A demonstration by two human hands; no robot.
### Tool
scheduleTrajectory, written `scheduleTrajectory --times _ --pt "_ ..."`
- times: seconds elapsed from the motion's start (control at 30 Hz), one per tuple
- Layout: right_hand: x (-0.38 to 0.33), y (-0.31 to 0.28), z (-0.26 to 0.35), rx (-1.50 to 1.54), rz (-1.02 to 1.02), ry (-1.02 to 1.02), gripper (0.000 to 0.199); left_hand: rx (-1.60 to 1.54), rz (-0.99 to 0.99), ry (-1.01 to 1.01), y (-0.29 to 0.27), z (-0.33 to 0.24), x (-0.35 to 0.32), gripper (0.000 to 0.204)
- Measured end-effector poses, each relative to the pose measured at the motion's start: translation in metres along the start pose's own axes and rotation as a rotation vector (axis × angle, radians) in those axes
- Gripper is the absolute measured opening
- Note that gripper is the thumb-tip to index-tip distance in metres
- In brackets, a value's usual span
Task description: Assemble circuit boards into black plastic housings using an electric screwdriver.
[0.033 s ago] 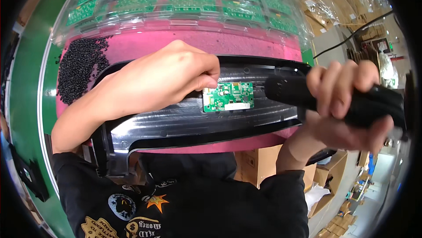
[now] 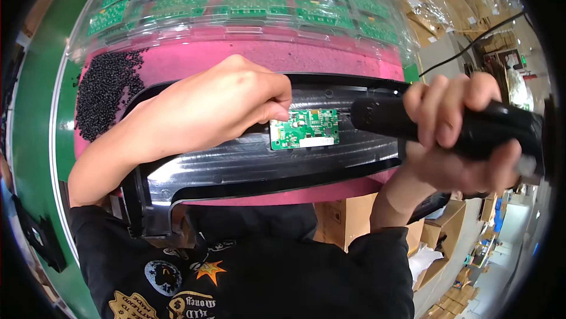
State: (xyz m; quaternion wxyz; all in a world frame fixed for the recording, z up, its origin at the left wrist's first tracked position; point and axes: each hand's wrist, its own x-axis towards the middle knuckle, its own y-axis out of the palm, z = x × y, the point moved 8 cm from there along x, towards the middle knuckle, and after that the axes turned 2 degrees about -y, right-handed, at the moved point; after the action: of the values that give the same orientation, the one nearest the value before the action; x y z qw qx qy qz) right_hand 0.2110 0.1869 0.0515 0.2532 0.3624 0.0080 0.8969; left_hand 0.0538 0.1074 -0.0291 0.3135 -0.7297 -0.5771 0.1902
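Fingers point(image 2: 282, 88) of the left hand point(image 2: 227, 104), in the head view, drawn together at the upper left corner of a green circuit board point(image 2: 303, 127), any grip hidden. Board lying in a curved black shell point(image 2: 236, 169) on a pink-topped desk point(image 2: 200, 57). Right hand point(image 2: 449, 116) clamped around a black handheld tool point(image 2: 380, 117), blunt end toward the board. Beyond, clear trays point(image 2: 236, 31); at left, small black pieces point(image 2: 107, 98) heaped.
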Motion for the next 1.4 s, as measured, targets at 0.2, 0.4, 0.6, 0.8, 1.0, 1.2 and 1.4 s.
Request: scheduleTrajectory --times 0.2,0.4,0.6,0.8,1.0,1.2,1.4 --pt "-0.002 -0.015 -0.023 -0.050 -0.191 0.093 0.055 0.025 -0.012 0.070 -0.001 0.000 -0.003 0.014" --pt "-0.004 -0.017 -0.028 -0.077 -0.219 0.091 0.055 -0.006 0.014 0.069 0.002 0.000 -0.003 0.016" --pt "-0.004 -0.017 -0.031 -0.086 -0.211 0.117 0.055 -0.004 0.092 0.134 0.010 -0.004 -0.006 0.016" --pt "-0.003 -0.015 -0.031 -0.098 -0.205 0.115 0.056 0.165 0.180 0.017 0.017 0.001 -0.008 0.017" --pt "-0.001 -0.010 -0.040 -0.136 -0.241 0.155 0.056 0.176 0.170 0.002 0.015 0.003 -0.015 0.019" --pt "-0.002 -0.013 -0.033 -0.158 -0.232 0.140 0.053 0.277 0.250 -0.054 0.016 -0.001 -0.011 0.021" --pt "0.001 -0.015 -0.047 -0.094 -0.287 0.156 0.047 0.251 0.243 -0.119 0.015 0.005 -0.016 0.022"
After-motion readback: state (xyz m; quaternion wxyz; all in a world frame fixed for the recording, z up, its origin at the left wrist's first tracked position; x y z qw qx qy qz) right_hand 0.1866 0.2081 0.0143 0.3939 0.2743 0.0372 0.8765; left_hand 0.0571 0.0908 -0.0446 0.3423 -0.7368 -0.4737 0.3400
